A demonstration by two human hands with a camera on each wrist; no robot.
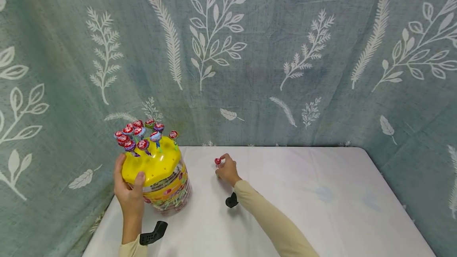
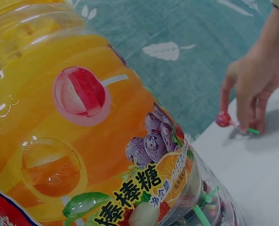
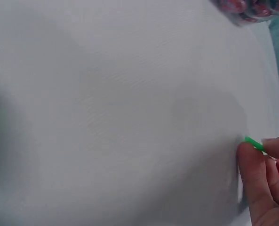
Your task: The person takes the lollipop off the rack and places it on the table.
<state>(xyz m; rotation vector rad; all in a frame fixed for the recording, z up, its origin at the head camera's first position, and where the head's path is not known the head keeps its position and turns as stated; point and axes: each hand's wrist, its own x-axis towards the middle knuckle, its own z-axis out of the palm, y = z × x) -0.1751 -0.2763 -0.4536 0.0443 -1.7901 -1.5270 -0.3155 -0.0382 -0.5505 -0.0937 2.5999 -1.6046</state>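
Observation:
A big clear jar point(image 1: 168, 193) with a yellow lid point(image 1: 153, 165) stands on the left of the table, tilted a little. Several wrapped lollipops point(image 1: 138, 132) stick up out of holes in the lid. My left hand point(image 1: 131, 189) grips the jar near its top, thumb on the lid's edge; that hand is out of sight in the left wrist view, where the fruit-printed label point(image 2: 106, 136) fills much of the frame. Right of the jar, my right hand point(image 1: 227, 170) pinches a red-wrapped lollipop point(image 2: 223, 119) low over the tabletop, its green stick point(image 3: 254, 143) showing between the fingers.
A white-covered table point(image 1: 303, 201) spreads to the right of the jar. Behind it hangs a grey-green curtain point(image 1: 264, 70) with white leaf prints. Black wrist mounts point(image 1: 153, 233) sit on both forearms. More lollipops point(image 2: 207, 207) lie inside the jar's lower part.

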